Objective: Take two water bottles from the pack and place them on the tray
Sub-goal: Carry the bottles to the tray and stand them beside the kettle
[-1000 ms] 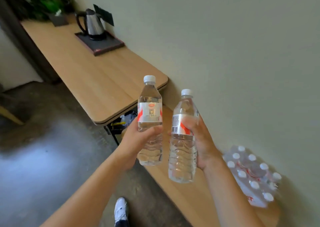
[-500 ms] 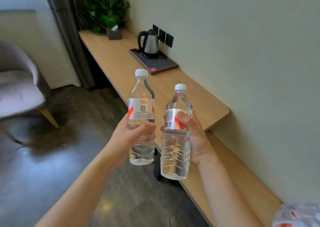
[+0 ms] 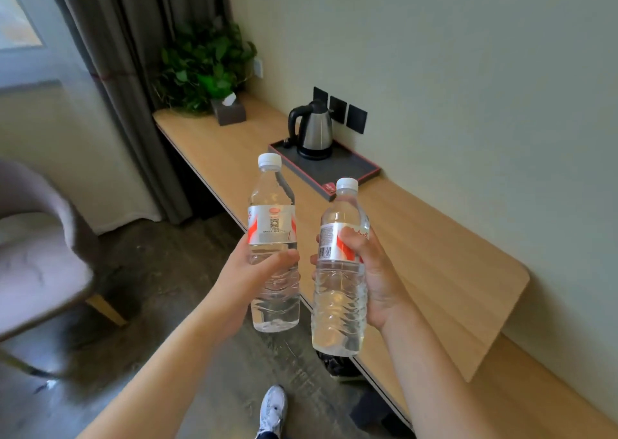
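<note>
A person's left hand (image 3: 247, 271) and right hand (image 3: 371, 271) each grip 1 upright water bottle, left bottle (image 3: 274, 248) and right bottle (image 3: 339, 271), with the dark tray (image 3: 347, 174) lying farther along the worktop (image 3: 434, 254), nearer the right hand

Hotel-like room: kettle (image 3: 314, 131) on tray (image 3: 347, 171), wall shelf (image 3: 434, 248), curtain (image 3: 133, 87), armchair (image 3: 40, 254).

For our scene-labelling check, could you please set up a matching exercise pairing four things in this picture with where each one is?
Things:
1. stainless steel electric kettle
2. clear plastic water bottle showing a square code
3. clear plastic water bottle showing a barcode
4. leafy green potted plant

Places:
A. held in the right hand
B. at the far end of the long wooden counter
C. standing on the dark rectangular tray
D. held in the left hand

Pairs: 1-C, 2-D, 3-A, 4-B
</note>
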{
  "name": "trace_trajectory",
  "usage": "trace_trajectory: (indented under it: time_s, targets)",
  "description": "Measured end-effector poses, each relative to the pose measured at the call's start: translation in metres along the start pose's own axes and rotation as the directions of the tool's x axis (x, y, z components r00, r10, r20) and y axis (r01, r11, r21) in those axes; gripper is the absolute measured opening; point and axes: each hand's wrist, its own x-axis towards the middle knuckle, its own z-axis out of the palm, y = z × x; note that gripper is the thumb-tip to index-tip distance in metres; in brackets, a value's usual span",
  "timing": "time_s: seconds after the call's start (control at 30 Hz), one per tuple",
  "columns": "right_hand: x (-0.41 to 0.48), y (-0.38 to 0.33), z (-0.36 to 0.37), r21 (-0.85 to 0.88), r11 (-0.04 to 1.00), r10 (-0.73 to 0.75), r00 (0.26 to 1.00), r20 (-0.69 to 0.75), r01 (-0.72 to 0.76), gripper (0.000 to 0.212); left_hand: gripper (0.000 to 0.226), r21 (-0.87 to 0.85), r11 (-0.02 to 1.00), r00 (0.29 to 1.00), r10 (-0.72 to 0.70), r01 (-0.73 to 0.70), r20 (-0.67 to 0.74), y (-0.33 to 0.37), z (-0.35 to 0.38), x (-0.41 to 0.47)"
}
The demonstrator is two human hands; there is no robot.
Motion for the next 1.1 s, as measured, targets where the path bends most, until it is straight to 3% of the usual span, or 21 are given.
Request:
trace_trajectory:
  time_s: [0.2, 0.37, 0.47, 0.57, 0.77, 0.87, 1.0, 1.1]
  targets:
    - [0.136, 0.013, 0.006, 0.073, 0.997, -0.01, 0.997, -0.074, 0.016, 0.067, 0.075, 0.044, 0.997, 0.997, -0.072, 0.07, 0.035, 0.025, -0.063, 0.126]
    - [0.225, 0.002, 0.012, 0.017, 0.999, -0.033, 0.978, -0.207, 0.037, 0.061, 0.079, 0.068, 0.993, 0.995, -0.096, 0.093, 0.037, 0.047, -0.093, 0.227]
    - [0.272, 0.0, 0.016, 0.051, 0.997, -0.034, 0.945, -0.327, 0.053, 0.052, 0.082, 0.081, 0.991, 0.988, -0.111, 0.102, 0.112, 0.053, -0.101, 0.291]
    - [0.318, 0.002, 0.011, 0.063, 0.994, -0.052, 0.903, -0.426, 0.087, 0.05, 0.066, 0.109, 0.989, 0.968, -0.121, 0.099, 0.219, 0.055, -0.106, 0.355]
    - [0.41, 0.006, 0.001, 0.008, 0.985, -0.123, 0.732, -0.67, 0.172, 0.045, 0.045, 0.186, 0.981, 0.875, -0.135, 0.053, 0.465, 0.051, -0.107, 0.499]
    - [0.444, 0.007, -0.006, 0.03, 0.977, -0.12, 0.661, -0.741, 0.211, 0.045, 0.044, 0.218, 0.974, 0.828, -0.176, 0.067, 0.533, 0.048, -0.096, 0.554]
    - [0.471, -0.003, -0.028, 0.036, 0.982, -0.079, 0.572, -0.816, 0.187, 0.062, 0.045, 0.286, 0.958, 0.778, -0.205, 0.034, 0.594, 0.042, -0.068, 0.611]
    - [0.487, -0.012, -0.056, -0.01, 0.992, -0.071, 0.477, -0.876, 0.128, 0.057, 0.054, 0.33, 0.944, 0.737, -0.2, -0.032, 0.646, 0.036, -0.041, 0.641]
